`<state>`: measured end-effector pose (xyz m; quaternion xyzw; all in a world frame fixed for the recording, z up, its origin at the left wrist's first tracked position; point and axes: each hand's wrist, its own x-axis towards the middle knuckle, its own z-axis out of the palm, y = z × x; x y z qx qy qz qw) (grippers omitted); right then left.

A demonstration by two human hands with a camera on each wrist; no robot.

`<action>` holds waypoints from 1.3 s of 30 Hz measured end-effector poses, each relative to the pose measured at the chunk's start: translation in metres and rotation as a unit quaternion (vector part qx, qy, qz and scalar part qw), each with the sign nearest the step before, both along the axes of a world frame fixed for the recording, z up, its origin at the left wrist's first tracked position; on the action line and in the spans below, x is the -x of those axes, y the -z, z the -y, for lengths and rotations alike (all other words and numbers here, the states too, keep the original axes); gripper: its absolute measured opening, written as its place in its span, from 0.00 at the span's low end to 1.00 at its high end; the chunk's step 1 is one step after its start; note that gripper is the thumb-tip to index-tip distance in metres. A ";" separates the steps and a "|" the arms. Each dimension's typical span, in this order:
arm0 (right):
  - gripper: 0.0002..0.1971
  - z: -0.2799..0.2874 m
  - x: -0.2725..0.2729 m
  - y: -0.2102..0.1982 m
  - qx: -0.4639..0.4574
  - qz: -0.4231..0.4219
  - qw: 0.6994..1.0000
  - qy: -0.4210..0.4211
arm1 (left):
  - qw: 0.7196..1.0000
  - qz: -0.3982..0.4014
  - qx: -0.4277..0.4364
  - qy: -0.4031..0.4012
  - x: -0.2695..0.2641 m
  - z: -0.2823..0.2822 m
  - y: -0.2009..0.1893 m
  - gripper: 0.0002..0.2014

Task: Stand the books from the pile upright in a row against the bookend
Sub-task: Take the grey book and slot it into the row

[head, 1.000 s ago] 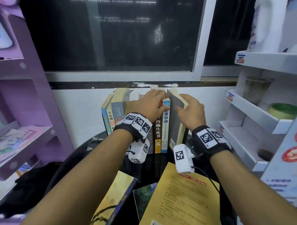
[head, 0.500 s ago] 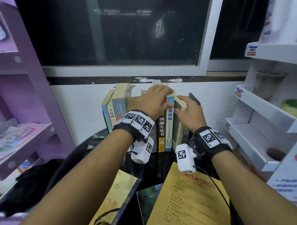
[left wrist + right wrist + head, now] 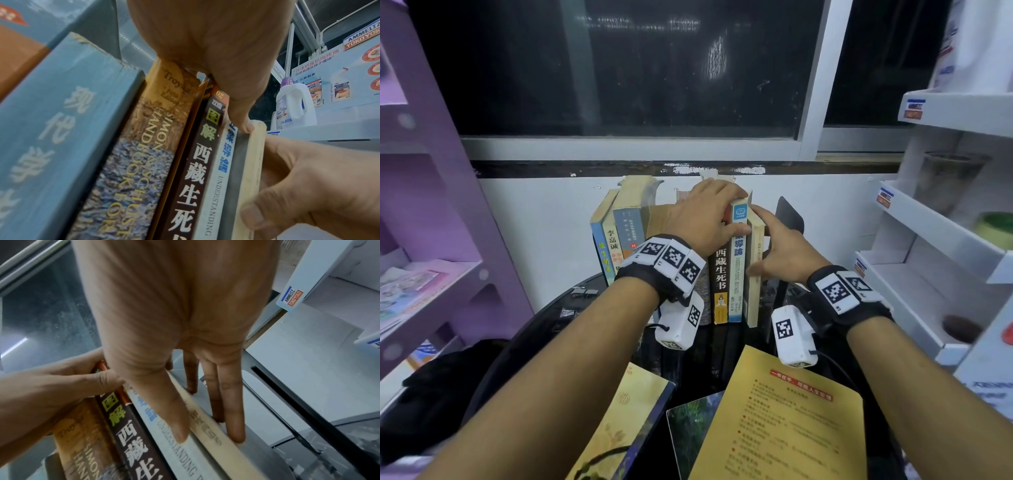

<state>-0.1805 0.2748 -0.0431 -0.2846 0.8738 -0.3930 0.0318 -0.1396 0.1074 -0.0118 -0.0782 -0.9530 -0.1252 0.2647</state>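
Books: a row of books (image 3: pixel 678 253) is stood upright on the dark round surface (image 3: pixel 722 353), spines facing out, against the white wall below the window.
Cream book: the cream book (image 3: pixel 754 274) is stood at the right end of the row, just beside the blue-and-white book (image 3: pixel 739 260).
Left hand: the left hand (image 3: pixel 705 219) is laid over the tops of the middle books, fingers curled over their upper edges and thumb tip pressed near the cream book's top corner.
Right hand: the right hand (image 3: pixel 780 250) is pressed flat against the cream book's right side, fingers straight and thumb on its spine.
Bookend: the black bookend (image 3: pixel 789 216) is stood just right of the cream book, behind the right hand.
Pile: a yellow book (image 3: pixel 784 428) and two others are left lying flat at the near edge.
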 end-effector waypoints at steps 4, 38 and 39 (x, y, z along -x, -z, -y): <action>0.62 0.003 0.005 0.005 -0.029 0.004 0.999 -0.013 | 1.000 -0.003 0.001 -0.002 -0.001 -0.001 0.000 0.25; 0.52 0.009 0.012 0.010 0.009 -0.029 0.999 -0.015 | 1.000 -0.026 -0.003 -0.012 0.002 0.001 0.005 0.26; 0.52 0.009 0.013 0.010 0.008 -0.030 0.999 -0.016 | 0.999 -0.032 -0.005 -0.012 0.003 0.001 0.005 0.25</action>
